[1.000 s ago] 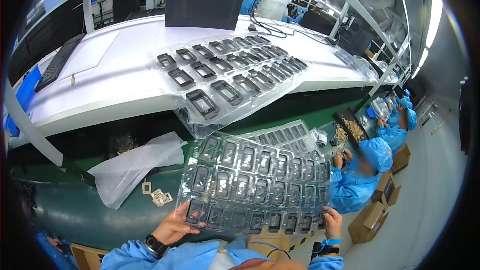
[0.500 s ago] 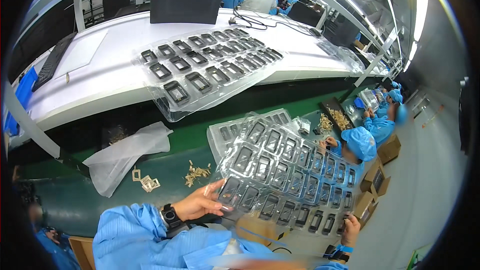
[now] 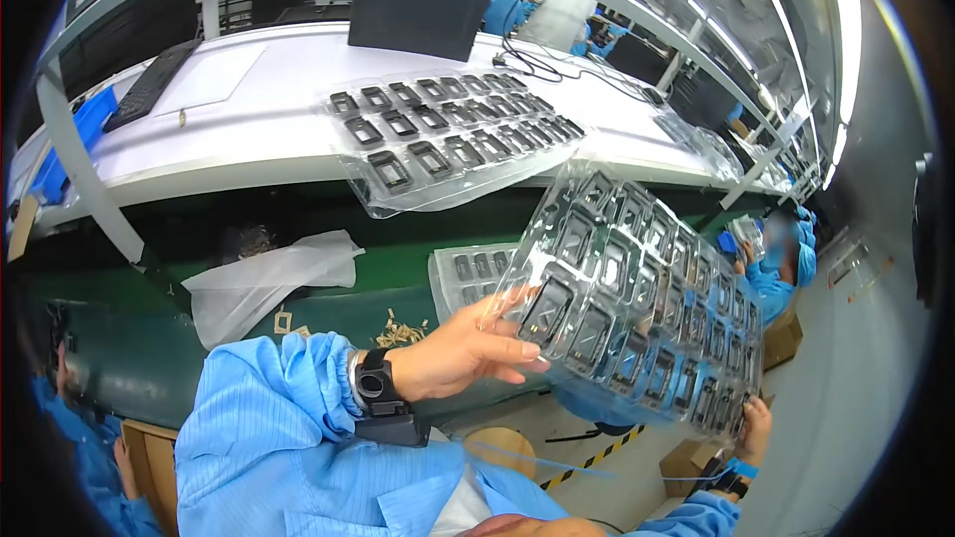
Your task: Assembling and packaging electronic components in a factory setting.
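Note:
A clear plastic blister tray is held up tilted in front of me. Its pockets carry rows of small black rectangular frames. My left hand is closed on its near left corner, thumb on the edge. My right hand grips the lower right corner, with its fingers partly hidden by the tray. Behind it, another clear tray filled with similar black frames rests on the white shelf, overhanging its front edge. Further clear trays lie on the green bench, partly covered by the held one.
A crumpled translucent sheet lies on the green bench, near a pile of small tan pieces. A black panel, keyboard and cable occupy the white shelf. A co-worker in blue sits at right, near cardboard boxes.
The held tray has risen and shifted right, tilting more steeply, with both hands still on it. My view has swung, so the shelf and bench sit further right in the picture.

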Action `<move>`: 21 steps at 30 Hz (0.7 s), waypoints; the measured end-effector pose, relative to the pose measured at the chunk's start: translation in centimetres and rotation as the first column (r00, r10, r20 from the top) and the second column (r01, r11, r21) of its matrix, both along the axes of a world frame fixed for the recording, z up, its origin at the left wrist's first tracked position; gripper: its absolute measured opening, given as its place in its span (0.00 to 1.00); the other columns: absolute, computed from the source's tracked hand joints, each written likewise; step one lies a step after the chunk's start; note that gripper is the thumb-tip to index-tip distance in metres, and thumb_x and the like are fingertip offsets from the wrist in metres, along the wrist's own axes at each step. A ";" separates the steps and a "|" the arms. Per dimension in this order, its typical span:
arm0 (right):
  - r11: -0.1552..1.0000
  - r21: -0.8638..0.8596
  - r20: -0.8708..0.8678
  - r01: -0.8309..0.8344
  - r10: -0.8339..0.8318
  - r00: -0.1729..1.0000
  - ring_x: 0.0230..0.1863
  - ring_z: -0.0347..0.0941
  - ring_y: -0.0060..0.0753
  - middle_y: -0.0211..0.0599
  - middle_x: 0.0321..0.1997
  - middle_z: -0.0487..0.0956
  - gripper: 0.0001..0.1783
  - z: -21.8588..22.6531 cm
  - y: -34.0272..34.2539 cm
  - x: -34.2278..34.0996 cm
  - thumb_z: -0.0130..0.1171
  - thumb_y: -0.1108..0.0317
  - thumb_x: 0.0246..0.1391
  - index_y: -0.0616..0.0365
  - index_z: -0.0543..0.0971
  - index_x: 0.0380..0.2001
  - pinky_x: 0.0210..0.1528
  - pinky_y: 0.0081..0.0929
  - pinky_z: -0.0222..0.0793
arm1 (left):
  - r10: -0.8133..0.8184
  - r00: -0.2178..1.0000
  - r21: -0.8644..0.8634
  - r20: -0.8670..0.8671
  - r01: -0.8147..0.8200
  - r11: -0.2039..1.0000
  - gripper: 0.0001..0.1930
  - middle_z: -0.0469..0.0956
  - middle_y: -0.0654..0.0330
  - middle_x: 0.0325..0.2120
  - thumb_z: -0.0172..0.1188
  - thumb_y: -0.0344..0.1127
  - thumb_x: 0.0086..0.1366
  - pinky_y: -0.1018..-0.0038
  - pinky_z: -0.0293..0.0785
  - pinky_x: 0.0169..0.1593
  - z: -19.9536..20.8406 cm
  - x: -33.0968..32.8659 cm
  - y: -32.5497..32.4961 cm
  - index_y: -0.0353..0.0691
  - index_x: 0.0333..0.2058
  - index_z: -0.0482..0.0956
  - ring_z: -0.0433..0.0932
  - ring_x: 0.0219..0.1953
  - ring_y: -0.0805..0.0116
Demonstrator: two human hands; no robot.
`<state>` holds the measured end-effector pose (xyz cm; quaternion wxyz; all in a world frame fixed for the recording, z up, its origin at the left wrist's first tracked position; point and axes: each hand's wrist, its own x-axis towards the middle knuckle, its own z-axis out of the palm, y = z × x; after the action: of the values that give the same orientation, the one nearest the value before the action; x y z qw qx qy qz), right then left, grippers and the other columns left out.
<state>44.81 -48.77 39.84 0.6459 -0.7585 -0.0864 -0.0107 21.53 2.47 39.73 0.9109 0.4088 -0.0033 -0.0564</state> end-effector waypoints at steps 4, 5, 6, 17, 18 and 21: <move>0.992 0.008 0.071 -0.128 0.127 0.989 0.23 0.67 0.13 0.24 0.26 0.74 0.13 4.8 5.6 3.9 0.53 0.73 0.50 0.68 0.75 0.40 0.23 0.12 0.62 | 0.145 0.986 0.035 0.080 -0.148 0.988 0.38 0.73 0.58 0.45 0.58 0.27 0.60 0.79 0.75 0.36 3.1 -0.8 0.9 0.47 0.65 0.47 0.77 0.43 0.67; 0.983 0.008 0.074 -0.181 0.180 0.981 0.18 0.63 0.09 0.20 0.22 0.72 0.12 5.7 7.2 5.2 0.53 0.73 0.50 0.66 0.76 0.38 0.18 0.09 0.56 | 0.214 0.973 0.041 0.090 -0.218 0.975 0.39 0.73 0.58 0.44 0.58 0.27 0.60 0.79 0.76 0.36 3.6 -1.0 1.3 0.47 0.65 0.45 0.78 0.42 0.67; 0.980 0.010 0.078 -0.201 0.200 0.977 0.18 0.63 0.09 0.20 0.22 0.72 0.12 6.3 9.0 6.6 0.53 0.73 0.50 0.66 0.76 0.38 0.18 0.09 0.56 | 0.258 0.961 0.017 0.101 -0.261 0.965 0.41 0.74 0.57 0.43 0.58 0.27 0.60 0.80 0.76 0.36 4.1 -1.4 1.7 0.43 0.66 0.43 0.78 0.42 0.67; 0.828 -0.216 0.160 -0.517 0.552 0.818 0.13 0.53 0.09 0.14 0.14 0.64 0.10 11.0 32.5 22.2 0.57 0.67 0.52 0.60 0.79 0.36 0.14 0.14 0.42 | 0.699 0.699 0.053 0.150 -0.712 0.700 0.43 0.75 0.55 0.40 0.60 0.32 0.58 0.73 0.76 0.38 6.2 -4.0 6.1 0.40 0.66 0.42 0.78 0.42 0.63; 0.809 -0.261 0.117 -0.527 0.568 0.814 0.14 0.54 0.09 0.15 0.14 0.65 0.13 11.6 35.2 22.3 0.58 0.66 0.52 0.61 0.79 0.39 0.15 0.15 0.44 | 0.702 0.696 0.056 0.153 -0.715 0.697 0.43 0.75 0.55 0.40 0.60 0.32 0.58 0.73 0.76 0.38 6.2 -4.0 6.4 0.40 0.66 0.42 0.78 0.42 0.63; 0.766 -0.321 0.148 -0.557 0.621 0.770 0.15 0.57 0.12 0.18 0.14 0.66 0.14 11.5 41.6 24.2 0.59 0.64 0.50 0.60 0.80 0.38 0.17 0.17 0.47 | 0.792 0.598 0.089 0.128 -0.802 0.591 0.42 0.73 0.52 0.44 0.59 0.35 0.60 0.74 0.75 0.38 5.8 -3.9 7.4 0.41 0.66 0.41 0.77 0.42 0.63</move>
<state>69.03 -7.17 51.36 0.4957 -0.7622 -0.4012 0.1118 17.65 9.89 45.56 0.8088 0.4302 0.1497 0.3719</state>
